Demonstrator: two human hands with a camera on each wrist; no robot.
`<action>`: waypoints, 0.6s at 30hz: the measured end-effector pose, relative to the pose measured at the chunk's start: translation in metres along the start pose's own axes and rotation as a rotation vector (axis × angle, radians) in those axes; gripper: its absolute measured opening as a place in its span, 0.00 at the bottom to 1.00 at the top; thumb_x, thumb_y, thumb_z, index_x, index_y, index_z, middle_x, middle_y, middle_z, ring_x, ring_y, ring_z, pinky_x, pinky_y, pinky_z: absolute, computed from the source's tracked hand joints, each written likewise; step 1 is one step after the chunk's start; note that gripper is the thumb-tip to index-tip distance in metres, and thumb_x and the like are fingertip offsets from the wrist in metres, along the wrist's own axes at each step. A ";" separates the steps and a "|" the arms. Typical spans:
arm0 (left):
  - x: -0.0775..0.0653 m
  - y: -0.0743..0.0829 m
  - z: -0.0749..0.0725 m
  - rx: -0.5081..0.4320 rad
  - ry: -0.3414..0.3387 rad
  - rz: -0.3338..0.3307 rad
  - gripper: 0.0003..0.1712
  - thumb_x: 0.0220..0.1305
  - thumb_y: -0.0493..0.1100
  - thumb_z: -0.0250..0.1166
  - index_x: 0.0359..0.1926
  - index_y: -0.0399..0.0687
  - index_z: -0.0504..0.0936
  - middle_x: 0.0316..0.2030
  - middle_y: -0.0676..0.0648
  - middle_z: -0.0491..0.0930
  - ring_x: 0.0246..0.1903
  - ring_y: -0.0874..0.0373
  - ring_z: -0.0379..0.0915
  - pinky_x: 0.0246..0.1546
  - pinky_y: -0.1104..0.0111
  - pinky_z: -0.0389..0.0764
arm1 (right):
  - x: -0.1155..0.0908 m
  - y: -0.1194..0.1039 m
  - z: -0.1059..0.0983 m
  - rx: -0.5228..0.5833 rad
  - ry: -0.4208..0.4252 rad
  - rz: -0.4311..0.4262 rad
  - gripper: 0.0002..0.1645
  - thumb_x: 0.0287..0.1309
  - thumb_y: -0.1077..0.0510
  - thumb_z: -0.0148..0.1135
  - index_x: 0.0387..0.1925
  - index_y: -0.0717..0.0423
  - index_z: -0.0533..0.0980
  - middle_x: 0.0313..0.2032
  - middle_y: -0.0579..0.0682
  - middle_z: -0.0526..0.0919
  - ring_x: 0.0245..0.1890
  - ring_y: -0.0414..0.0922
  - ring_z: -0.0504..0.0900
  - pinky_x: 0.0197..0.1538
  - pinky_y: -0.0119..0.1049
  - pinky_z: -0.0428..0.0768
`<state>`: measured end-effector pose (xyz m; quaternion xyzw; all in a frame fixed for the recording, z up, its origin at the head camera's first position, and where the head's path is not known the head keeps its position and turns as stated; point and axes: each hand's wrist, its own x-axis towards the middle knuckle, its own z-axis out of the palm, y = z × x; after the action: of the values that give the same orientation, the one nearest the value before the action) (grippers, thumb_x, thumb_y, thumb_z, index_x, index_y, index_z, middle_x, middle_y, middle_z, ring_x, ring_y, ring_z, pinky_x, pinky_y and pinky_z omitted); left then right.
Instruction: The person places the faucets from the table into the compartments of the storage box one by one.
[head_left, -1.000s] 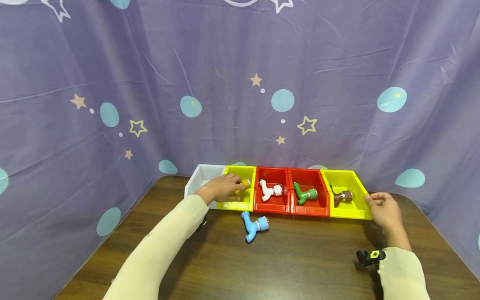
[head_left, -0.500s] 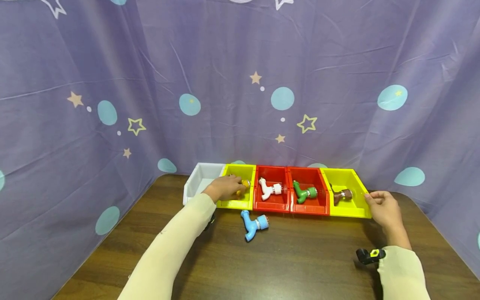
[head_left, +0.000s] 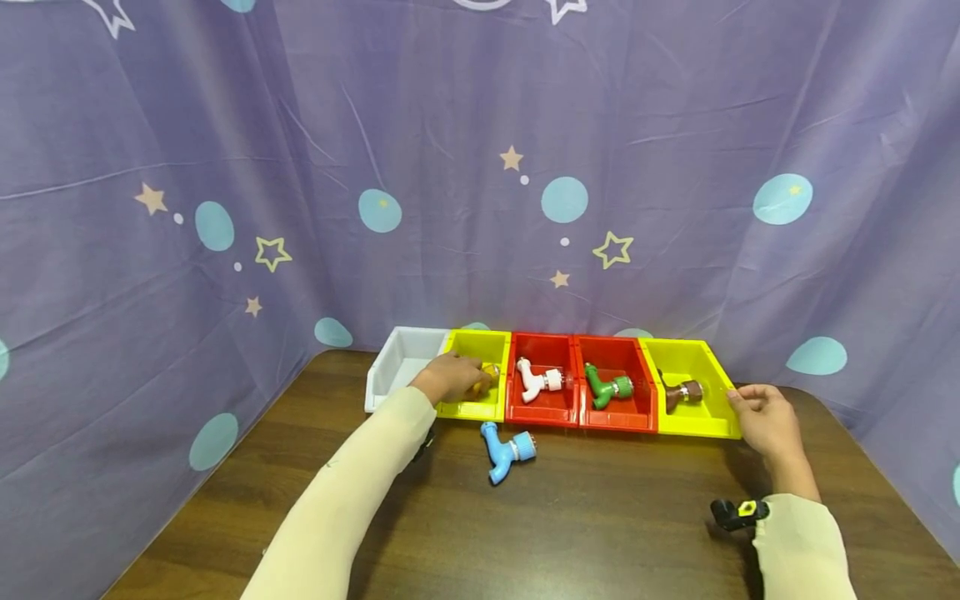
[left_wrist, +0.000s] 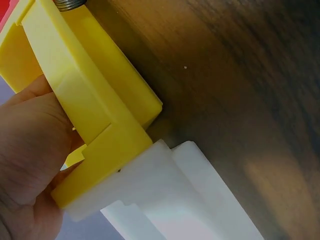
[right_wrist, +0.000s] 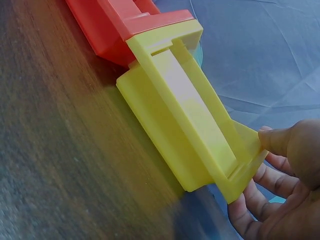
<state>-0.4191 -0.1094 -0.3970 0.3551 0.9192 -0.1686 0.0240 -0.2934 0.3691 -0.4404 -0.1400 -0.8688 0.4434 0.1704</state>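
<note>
In the head view my left hand (head_left: 448,377) reaches down into the left yellow bin (head_left: 474,412), its fingers on a yellow tap (head_left: 491,372). The bin's wall hides those fingertips in the left wrist view. My right hand (head_left: 767,423) pinches the outer side rim of the right yellow bin (head_left: 701,427), thumb on one face and fingers on the other, as the right wrist view shows. A brown tap (head_left: 686,392) lies inside that bin. On the table in front of the bins rests a light blue tap (head_left: 506,450).
Between the yellow bins stand two red ones: a white tap (head_left: 536,381) lies in the left red bin (head_left: 543,415), a green tap (head_left: 607,386) in the right red bin (head_left: 618,421). A white bin (head_left: 382,387) ends the row at left. Behind hangs a purple curtain (head_left: 450,275).
My left hand has shifted slightly right within the left yellow bin, and the yellow tap's knob has turned a little. My right hand keeps its hold on the bin's rim.
</note>
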 end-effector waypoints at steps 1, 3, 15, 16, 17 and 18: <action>0.000 0.000 0.000 -0.004 -0.009 0.000 0.06 0.77 0.51 0.59 0.48 0.66 0.83 0.47 0.51 0.78 0.52 0.53 0.76 0.65 0.53 0.69 | 0.000 0.001 0.000 0.001 -0.003 0.003 0.24 0.77 0.48 0.52 0.53 0.68 0.69 0.42 0.65 0.81 0.31 0.43 0.76 0.27 0.33 0.76; 0.000 -0.001 0.001 -0.011 -0.019 0.006 0.07 0.77 0.50 0.60 0.48 0.66 0.83 0.47 0.51 0.79 0.52 0.54 0.76 0.65 0.53 0.69 | 0.000 0.002 0.001 0.003 -0.007 0.007 0.24 0.77 0.48 0.52 0.53 0.68 0.69 0.42 0.64 0.81 0.31 0.43 0.76 0.28 0.33 0.77; -0.012 -0.005 -0.006 -0.012 0.144 0.086 0.08 0.70 0.55 0.67 0.46 0.64 0.88 0.42 0.54 0.84 0.47 0.54 0.79 0.57 0.54 0.75 | 0.000 0.001 0.002 0.013 -0.005 0.010 0.22 0.77 0.50 0.51 0.53 0.68 0.69 0.42 0.64 0.80 0.31 0.43 0.76 0.27 0.33 0.77; -0.014 -0.005 -0.007 -0.016 0.170 0.093 0.08 0.70 0.53 0.68 0.46 0.63 0.88 0.42 0.53 0.83 0.46 0.54 0.79 0.56 0.54 0.75 | 0.000 0.001 0.002 0.012 -0.004 0.010 0.22 0.78 0.50 0.51 0.53 0.68 0.69 0.42 0.64 0.80 0.31 0.43 0.76 0.27 0.33 0.77; -0.016 -0.004 -0.007 -0.018 0.195 0.099 0.08 0.70 0.52 0.68 0.47 0.63 0.88 0.42 0.53 0.83 0.47 0.53 0.78 0.57 0.53 0.75 | 0.000 0.001 0.002 0.013 -0.004 0.010 0.22 0.78 0.50 0.51 0.53 0.68 0.69 0.42 0.64 0.80 0.31 0.43 0.76 0.27 0.33 0.77; -0.018 -0.004 -0.008 -0.018 0.220 0.107 0.08 0.70 0.51 0.68 0.47 0.63 0.88 0.42 0.53 0.83 0.47 0.53 0.78 0.57 0.53 0.75 | 0.000 0.001 0.002 0.014 -0.004 0.011 0.22 0.78 0.50 0.51 0.53 0.68 0.69 0.41 0.63 0.80 0.31 0.43 0.76 0.27 0.33 0.77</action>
<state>-0.4074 -0.1212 -0.3851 0.4197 0.8975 -0.1187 -0.0646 -0.2942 0.3684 -0.4421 -0.1427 -0.8653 0.4505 0.1672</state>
